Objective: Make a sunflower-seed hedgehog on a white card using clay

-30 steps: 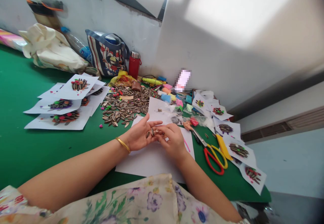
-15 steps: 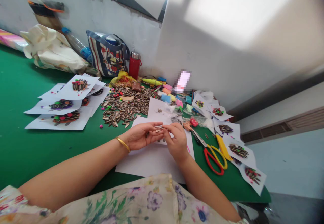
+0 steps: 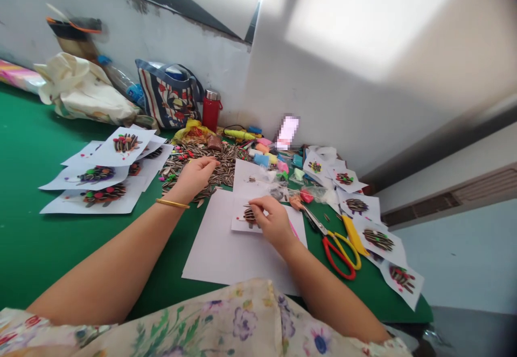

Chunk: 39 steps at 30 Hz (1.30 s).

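My right hand [image 3: 274, 219] is closed in a pinch over a small white card [image 3: 241, 227], its fingertips on a striped sunflower seed. On that card is a seed hedgehog [image 3: 249, 216], partly covered by my fingers, with small red dots at its left. My left hand [image 3: 197, 178], with a gold bangle on the wrist, reaches over the pile of sunflower seeds [image 3: 226, 171]. Its fingers are pressed together; whatever is between them is hidden. Larger white sheets [image 3: 218, 254] lie under the card. Another sheet [image 3: 244, 176] with a small picture lies behind it.
Scissors [image 3: 341, 249] with red and yellow handles lie right of the sheets. Finished seed pictures are stacked at left [image 3: 121, 184] and along the right edge [image 3: 377, 238]. Coloured clay packs [image 3: 262, 160], a red flask [image 3: 211, 110], a bag [image 3: 169, 96] and a phone [image 3: 287, 132] stand along the wall.
My hands were together above the card, fingers meeting at a seed. Since then my left hand has moved away to the seed pile, and my right hand has come down onto the seed hedgehog.
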### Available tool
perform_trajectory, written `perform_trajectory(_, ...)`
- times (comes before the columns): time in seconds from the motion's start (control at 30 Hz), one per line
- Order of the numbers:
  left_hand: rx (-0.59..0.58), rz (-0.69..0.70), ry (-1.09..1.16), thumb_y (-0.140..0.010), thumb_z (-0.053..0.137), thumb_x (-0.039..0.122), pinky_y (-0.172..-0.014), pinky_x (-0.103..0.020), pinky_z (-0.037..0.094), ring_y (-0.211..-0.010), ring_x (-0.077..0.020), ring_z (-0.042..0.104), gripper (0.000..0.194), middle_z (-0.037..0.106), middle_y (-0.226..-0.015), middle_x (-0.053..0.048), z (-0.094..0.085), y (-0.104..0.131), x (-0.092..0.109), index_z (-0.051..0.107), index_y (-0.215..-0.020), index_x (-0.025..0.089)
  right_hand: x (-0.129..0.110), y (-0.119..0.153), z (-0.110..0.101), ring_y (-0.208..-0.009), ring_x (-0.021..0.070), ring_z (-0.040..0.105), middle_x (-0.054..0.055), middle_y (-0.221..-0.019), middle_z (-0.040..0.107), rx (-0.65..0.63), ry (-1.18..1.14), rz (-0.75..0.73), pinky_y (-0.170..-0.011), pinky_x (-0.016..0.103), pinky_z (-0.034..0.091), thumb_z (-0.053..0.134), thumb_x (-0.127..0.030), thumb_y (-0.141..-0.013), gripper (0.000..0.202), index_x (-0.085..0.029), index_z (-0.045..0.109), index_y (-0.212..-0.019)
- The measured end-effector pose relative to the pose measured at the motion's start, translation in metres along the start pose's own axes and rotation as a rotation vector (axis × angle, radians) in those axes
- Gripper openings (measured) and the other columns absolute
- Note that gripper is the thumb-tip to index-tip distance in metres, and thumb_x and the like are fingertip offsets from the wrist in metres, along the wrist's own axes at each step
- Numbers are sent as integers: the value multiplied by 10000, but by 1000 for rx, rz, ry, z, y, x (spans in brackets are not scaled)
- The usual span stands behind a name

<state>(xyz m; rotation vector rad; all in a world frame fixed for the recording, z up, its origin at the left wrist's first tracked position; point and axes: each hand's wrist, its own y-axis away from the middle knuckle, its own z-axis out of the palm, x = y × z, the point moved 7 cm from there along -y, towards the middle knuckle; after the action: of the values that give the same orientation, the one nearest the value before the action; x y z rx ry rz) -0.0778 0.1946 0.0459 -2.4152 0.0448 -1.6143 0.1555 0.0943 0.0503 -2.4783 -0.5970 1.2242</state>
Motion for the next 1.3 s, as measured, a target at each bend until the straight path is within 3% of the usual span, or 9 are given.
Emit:
perform_trajectory(0.17, -122, 223, -553, -878, 522, 335, -889, -306, 452, -988, -260, 633, 290, 718, -1019, -111, 13, -19, 16, 754, -952, 179, -7, -49, 33, -870, 187, 631, 24, -876, 714, -209, 187, -54, -785, 299, 465, 562, -197, -900, 170, -245, 725, -912)
perform_trajectory(0.33, -320, 137, -889, -864, 547, 316, -899, -372, 460, -1018, -288, 634, 297, 671, -1118, -141, 39, -35, 15, 717, -1078, 201, -3, -90, 60, -863, 210, 622, 46, -915, 711, -323, 396, -6, -733, 298, 449, 588, -198, -867, 212, -226, 715, -1034)
perform_trajectory(0.53, -385, 189, -955, -878, 564, 350, -921, -538, 413, -1079, -388, 593, 342, 601, -1169, -201, 65, -30, 2, 635, -1151, 155, 5, -74, 27, -855, 186, 606, 43, -895, 691, -188, 291, -1, -792, 298, 452, 571, -208, -878, 244, -200, 696, -1088)
perform_trajectory(0.8, -225, 21, -363, -788, 589, 103, -931, -388, 399, -1054, -307, 587, 87, 618, -1014, -159, 50, -46, -7, 648, -737, 142, 24, -28, -27, -848, 192, 612, 50, -903, 692, 8, 131, 56, -799, 327, 476, 538, -237, -885, 206, -209, 704, -1004)
perform_trajectory(0.97, -126, -130, 8, -839, 598, 208, -641, -250, 432, -729, -180, 572, 139, 589, -738, -59, 26, -51, -5, 616, -711, 158, 38, -9, -39, -823, 191, 618, 55, -904, 696, 110, 83, 88, -771, 328, 489, 532, -249, -883, 210, -201, 716, -974)
perform_trajectory(1.03, -120, -210, 183, -912, 485, 228, -515, -209, 379, -565, -118, 495, 184, 526, -663, -21, 21, -40, -5, 610, -798, 156, 46, -3, -37, -811, 193, 619, 54, -892, 697, 118, 74, 113, -772, 335, 490, 536, -250, -877, 210, -202, 721, -965)
perform_trajectory(1.17, -213, -322, 493, -947, 377, 153, -435, -134, 325, -502, -57, 436, 220, 483, -678, -6, 28, -5, 1, 551, -813, 143, 52, 3, -30, -804, 192, 621, 58, -886, 696, 116, 40, 111, -771, 334, 497, 537, -250, -870, 210, -198, 721, -957)
perform_trajectory(1.23, -299, -592, 1055, -941, 395, 144, -384, -117, 285, -487, -46, 430, 196, 473, -693, -4, 46, 18, 2, 517, -788, 142, 51, 4, -28, -821, 192, 623, 60, -895, 694, 121, 30, 104, -767, 327, 498, 535, -249, -872, 212, -198, 720, -962)
perform_trajectory(1.3, -340, -775, 1370, -948, 387, 172, -342, -118, 262, -479, -52, 449, 204, 478, -701, -9, 60, 36, 8, 494, -776, 146, 48, 5, -27, -825, 189, 620, 58, -900, 694, 125, 27, 103, -766, 323, 496, 535, -244, -873, 211, -199, 719, -966)
